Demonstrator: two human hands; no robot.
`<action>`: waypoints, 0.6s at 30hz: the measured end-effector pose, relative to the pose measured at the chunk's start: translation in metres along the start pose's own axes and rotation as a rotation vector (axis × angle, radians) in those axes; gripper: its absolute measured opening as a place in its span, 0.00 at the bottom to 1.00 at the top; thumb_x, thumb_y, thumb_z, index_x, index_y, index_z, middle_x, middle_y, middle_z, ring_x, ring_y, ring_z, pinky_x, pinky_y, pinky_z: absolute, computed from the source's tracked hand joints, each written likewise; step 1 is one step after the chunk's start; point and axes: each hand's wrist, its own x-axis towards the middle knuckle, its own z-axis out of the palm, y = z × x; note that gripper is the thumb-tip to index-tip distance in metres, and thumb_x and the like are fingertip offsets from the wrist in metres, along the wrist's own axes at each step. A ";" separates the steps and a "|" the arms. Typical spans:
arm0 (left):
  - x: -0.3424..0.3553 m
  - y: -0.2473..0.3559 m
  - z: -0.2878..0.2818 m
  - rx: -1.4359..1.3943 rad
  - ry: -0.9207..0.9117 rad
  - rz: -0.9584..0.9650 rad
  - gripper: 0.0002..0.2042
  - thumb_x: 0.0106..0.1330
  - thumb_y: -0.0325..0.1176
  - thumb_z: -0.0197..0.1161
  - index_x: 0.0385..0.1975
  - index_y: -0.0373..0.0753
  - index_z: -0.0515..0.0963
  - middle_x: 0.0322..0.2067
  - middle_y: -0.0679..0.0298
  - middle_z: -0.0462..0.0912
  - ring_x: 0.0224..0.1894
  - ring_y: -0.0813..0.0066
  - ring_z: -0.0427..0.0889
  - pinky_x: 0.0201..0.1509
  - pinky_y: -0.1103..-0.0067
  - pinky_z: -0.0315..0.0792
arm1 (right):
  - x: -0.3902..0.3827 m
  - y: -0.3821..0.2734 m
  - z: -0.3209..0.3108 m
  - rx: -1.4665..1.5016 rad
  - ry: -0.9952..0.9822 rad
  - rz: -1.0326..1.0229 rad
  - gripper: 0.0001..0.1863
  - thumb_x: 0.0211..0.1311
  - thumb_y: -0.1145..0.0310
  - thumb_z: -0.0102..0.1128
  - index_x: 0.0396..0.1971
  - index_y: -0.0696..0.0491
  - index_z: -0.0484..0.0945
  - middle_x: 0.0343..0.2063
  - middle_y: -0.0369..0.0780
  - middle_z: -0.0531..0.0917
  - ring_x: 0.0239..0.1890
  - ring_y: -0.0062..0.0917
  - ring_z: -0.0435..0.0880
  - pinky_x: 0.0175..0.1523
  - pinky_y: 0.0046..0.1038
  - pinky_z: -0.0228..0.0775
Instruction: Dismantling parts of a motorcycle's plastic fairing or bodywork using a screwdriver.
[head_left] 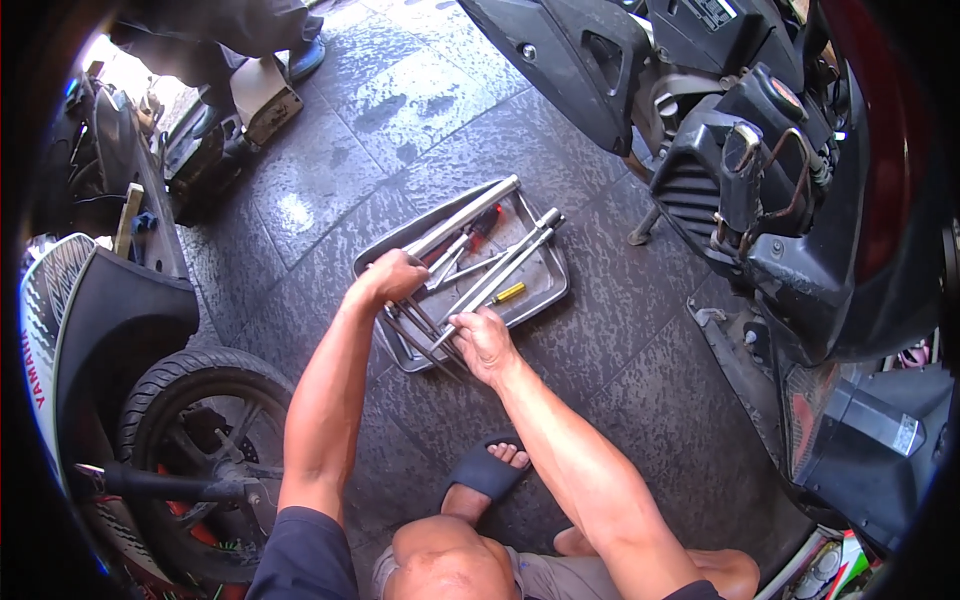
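A shallow metal tray (556,288) of hand tools lies on the floor in front of me. My left hand (394,276) is closed over its left side, at the lower end of a thick silver tube (470,213). What its fingers grip is hidden from above. At the near edge, my right hand (483,345) is closed with thumb and fingers on a long silver rod-shaped tool (500,275). Several thin dark rods (412,322) stick out between the two hands. In the tray also lie a yellow-handled screwdriver (509,293) and a red-handled tool (487,222).
A motorcycle wheel (205,450) stands close on my left. Dark motorcycle bodywork (740,190) rises on the right, with a stand foot (645,228) on the tiled floor (330,300). Another person's leg (220,30) shows at the top left. My sandalled foot (490,468) is just below the tray.
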 end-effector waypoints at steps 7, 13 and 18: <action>0.004 0.001 0.029 0.138 -0.074 0.060 0.16 0.58 0.36 0.58 0.38 0.30 0.82 0.31 0.53 0.86 0.34 0.64 0.84 0.44 0.71 0.76 | -0.003 -0.001 -0.014 -0.097 0.156 -0.053 0.14 0.55 0.79 0.54 0.43 0.61 0.71 0.35 0.41 0.78 0.38 0.28 0.80 0.46 0.29 0.73; 0.002 -0.003 0.047 0.034 0.076 0.100 0.15 0.57 0.37 0.59 0.37 0.34 0.84 0.35 0.44 0.83 0.42 0.49 0.84 0.50 0.65 0.75 | -0.008 -0.005 -0.010 -0.137 0.177 -0.073 0.16 0.55 0.80 0.53 0.46 0.61 0.70 0.38 0.43 0.79 0.39 0.31 0.81 0.47 0.34 0.75; -0.009 0.005 0.061 0.141 0.018 0.145 0.15 0.58 0.37 0.60 0.40 0.35 0.83 0.38 0.48 0.84 0.42 0.53 0.84 0.50 0.67 0.75 | 0.001 0.004 -0.026 -0.250 0.274 -0.144 0.13 0.58 0.78 0.55 0.44 0.62 0.73 0.35 0.42 0.81 0.35 0.25 0.81 0.42 0.27 0.73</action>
